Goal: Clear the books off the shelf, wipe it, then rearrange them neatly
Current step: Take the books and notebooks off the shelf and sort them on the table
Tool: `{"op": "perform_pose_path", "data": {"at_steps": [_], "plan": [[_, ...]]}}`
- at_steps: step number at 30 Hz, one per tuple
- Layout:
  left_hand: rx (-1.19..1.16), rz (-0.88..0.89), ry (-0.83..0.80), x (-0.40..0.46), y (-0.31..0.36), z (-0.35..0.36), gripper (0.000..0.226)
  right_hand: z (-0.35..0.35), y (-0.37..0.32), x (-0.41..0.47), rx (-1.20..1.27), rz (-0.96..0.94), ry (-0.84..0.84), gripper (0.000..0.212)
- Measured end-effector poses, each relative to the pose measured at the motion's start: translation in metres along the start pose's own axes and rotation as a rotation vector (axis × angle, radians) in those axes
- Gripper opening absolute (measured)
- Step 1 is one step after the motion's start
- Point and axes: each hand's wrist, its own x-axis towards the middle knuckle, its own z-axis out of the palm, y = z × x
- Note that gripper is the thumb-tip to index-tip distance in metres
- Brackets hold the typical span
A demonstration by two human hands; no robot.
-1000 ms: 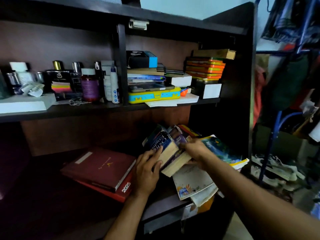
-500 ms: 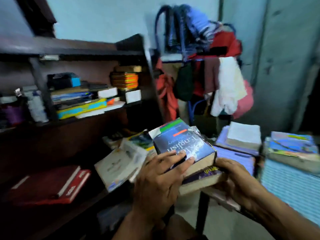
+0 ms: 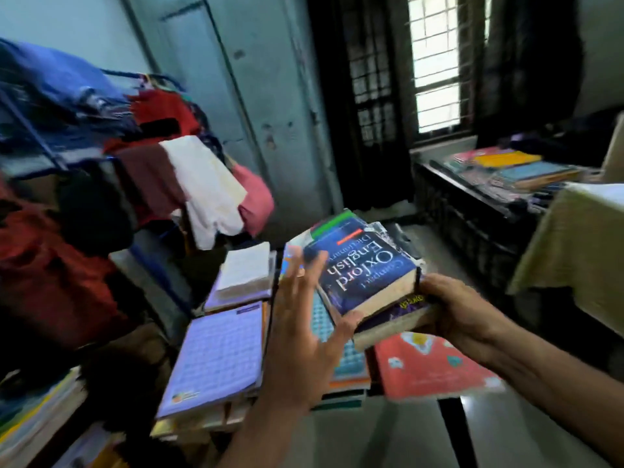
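Blue Oxford dictionary, thick paperback with a worn, torn cover edge and yellowed page block, sits on top of a second thick book with a dark cover and yellow lettering. Right hand grips the dictionary's right end, fingers curled round the two-book stack from beneath. Left hand is at the dictionary's left side, fingers straight and spread, thumb touching its lower corner. Under the dictionary, on the desk: red cover book with flower shapes, teal grid-pattern book. Left of the dictionary, a lilac grid-cover notebook tops a pile, and a thick white-edged book lies beyond it. Far left of the dictionary, clothes rack draped with soft fabric. Right of and beyond the dictionary, dark crate-like unit carries flat colourful books, blurred.
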Motion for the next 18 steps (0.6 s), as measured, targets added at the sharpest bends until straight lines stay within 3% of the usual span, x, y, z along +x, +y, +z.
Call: {"op": "perform_pose_path", "data": {"at_steps": [2,3,6,11,16,18], "plan": [[-0.331,-0.298,-0.144,0.007,-0.001,0.026,0.087,-0.032,0.009,-0.001,0.035,0.014,0.066,0.046],[-0.407,-0.362,-0.231,0.008,-0.004,0.039,0.092,-0.045,0.015,-0.001,0.067,0.016,0.089,0.043],[-0.263,-0.386,-0.402,0.007,-0.015,0.071,0.105,-0.07,0.037,0.004,0.1,0.073,0.166,0.03],[-0.137,-0.49,-0.476,0.011,-0.036,0.113,0.097,-0.1,0.078,0.023,-0.066,0.197,0.234,0.057],[-0.019,-0.477,-0.544,0.011,-0.043,0.127,0.092,-0.111,0.088,0.027,-0.245,0.239,0.21,0.033],[-0.023,-0.506,-0.56,0.012,-0.043,0.13,0.092,-0.112,0.078,0.024,-0.491,0.205,0.165,0.036]]}}
